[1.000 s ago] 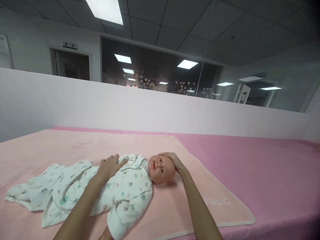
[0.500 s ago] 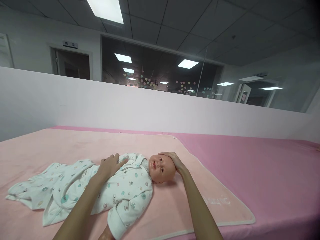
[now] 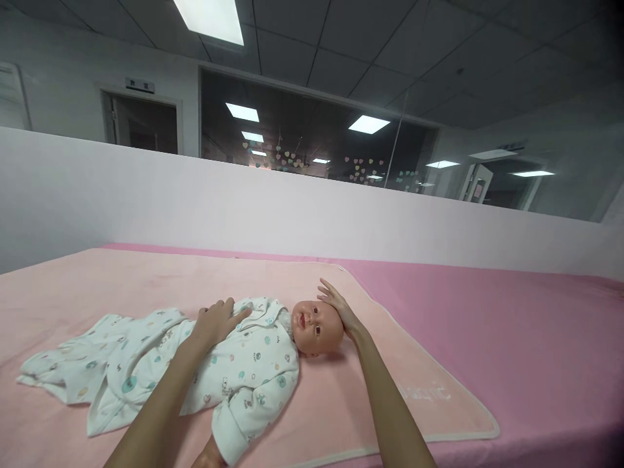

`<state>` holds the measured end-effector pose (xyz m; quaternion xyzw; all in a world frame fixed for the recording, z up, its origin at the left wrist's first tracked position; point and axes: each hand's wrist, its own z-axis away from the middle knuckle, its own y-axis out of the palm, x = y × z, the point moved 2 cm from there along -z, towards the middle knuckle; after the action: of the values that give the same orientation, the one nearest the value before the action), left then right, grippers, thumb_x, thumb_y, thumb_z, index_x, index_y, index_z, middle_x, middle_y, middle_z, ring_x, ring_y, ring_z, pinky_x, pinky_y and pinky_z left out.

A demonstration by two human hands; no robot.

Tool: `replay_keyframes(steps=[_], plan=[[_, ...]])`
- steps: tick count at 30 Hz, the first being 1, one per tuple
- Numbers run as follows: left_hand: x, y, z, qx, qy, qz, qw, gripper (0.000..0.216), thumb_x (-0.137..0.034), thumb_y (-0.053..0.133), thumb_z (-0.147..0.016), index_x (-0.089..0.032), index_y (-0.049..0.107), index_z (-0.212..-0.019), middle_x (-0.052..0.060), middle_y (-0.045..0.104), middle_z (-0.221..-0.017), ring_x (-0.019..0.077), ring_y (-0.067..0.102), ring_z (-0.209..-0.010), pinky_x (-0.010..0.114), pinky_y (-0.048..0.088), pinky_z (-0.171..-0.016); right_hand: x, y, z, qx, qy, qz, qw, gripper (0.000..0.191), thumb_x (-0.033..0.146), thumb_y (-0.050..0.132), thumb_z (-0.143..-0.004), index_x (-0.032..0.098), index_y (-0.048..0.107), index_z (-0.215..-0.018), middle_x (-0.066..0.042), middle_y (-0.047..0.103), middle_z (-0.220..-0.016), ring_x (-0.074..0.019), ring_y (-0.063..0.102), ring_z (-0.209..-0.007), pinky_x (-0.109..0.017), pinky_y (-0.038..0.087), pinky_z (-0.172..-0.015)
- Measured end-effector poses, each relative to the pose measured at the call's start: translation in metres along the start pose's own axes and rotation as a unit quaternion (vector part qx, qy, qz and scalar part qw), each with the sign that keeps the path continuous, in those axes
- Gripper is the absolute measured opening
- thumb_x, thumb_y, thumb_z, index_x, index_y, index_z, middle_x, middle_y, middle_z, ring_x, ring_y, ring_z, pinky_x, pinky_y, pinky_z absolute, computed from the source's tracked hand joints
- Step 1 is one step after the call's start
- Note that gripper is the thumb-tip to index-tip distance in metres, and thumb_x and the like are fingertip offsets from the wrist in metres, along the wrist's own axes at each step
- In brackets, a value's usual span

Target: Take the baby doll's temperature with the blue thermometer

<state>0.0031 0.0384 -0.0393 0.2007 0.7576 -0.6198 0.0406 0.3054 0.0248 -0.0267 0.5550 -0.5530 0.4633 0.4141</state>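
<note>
A baby doll (image 3: pixel 316 327) in a white printed romper (image 3: pixel 253 374) lies on its back on a pale pink blanket (image 3: pixel 341 403), head to the right. My left hand (image 3: pixel 217 320) rests flat on the doll's chest, fingers stretched out toward the collar. My right hand (image 3: pixel 338 305) is at the top of the doll's head, fingers lifted and spread, the palm close to the crown. The romper's empty legs trail off to the left.
The blanket covers a darker pink bed surface (image 3: pixel 511 338) that runs to the right. A low white partition (image 3: pixel 292 208) stands behind the bed. Beyond it are a dark glass wall with heart stickers and a doorway.
My right hand's fingers have lifted off the doll's head and spread; before they curved over the crown. The left hand has stayed on the chest.
</note>
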Motion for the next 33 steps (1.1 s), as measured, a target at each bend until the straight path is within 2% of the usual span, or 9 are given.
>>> replay_keyframes(steps=[4,8,18,33], plan=[[0.0011,0.0009,-0.0005,-0.004,0.002,0.009,1.000,0.050,-0.064,0.021,-0.074,-0.020,0.045,-0.073,0.009,0.061,-0.077,0.0272,0.056,-0.079,0.041,0.033,-0.077,0.0067,0.0065,0.0059,0.037,0.010,0.009,0.999,0.036,0.041,0.057,-0.069,0.020,0.065,-0.096,-0.005,0.061,-0.106,-0.0229,0.052,-0.103,-0.033,0.038,-0.090],[0.0014,0.0014,-0.0010,-0.007,0.003,0.008,1.000,0.051,-0.065,0.022,-0.074,-0.019,0.044,-0.073,0.009,0.060,-0.077,0.0272,0.055,-0.079,0.041,0.033,-0.077,0.0081,0.0086,0.0075,0.037,0.027,0.008,0.999,0.030,0.041,0.059,-0.065,0.017,0.069,-0.080,-0.004,0.067,-0.090,-0.0240,0.056,-0.094,-0.034,0.040,-0.086],[0.0002,0.0003,-0.0002,-0.002,-0.003,-0.012,1.000,0.050,-0.062,0.020,-0.075,-0.019,0.046,-0.077,0.012,0.060,-0.084,0.0281,0.055,-0.083,0.040,0.033,-0.077,0.0078,0.0082,0.0056,0.032,0.016,0.014,0.999,0.027,0.039,0.059,-0.064,0.017,0.070,-0.077,-0.004,0.067,-0.091,-0.0248,0.056,-0.094,-0.035,0.039,-0.087],[0.0014,0.0016,-0.0016,0.003,-0.007,-0.007,1.000,0.051,-0.064,0.021,-0.075,-0.019,0.044,-0.075,0.011,0.060,-0.083,0.0275,0.054,-0.082,0.040,0.033,-0.076,0.0110,0.0079,0.0085,0.046,0.002,0.029,0.999,0.029,0.039,0.056,-0.068,0.015,0.068,-0.081,-0.005,0.066,-0.093,-0.0232,0.055,-0.095,-0.033,0.040,-0.085]])
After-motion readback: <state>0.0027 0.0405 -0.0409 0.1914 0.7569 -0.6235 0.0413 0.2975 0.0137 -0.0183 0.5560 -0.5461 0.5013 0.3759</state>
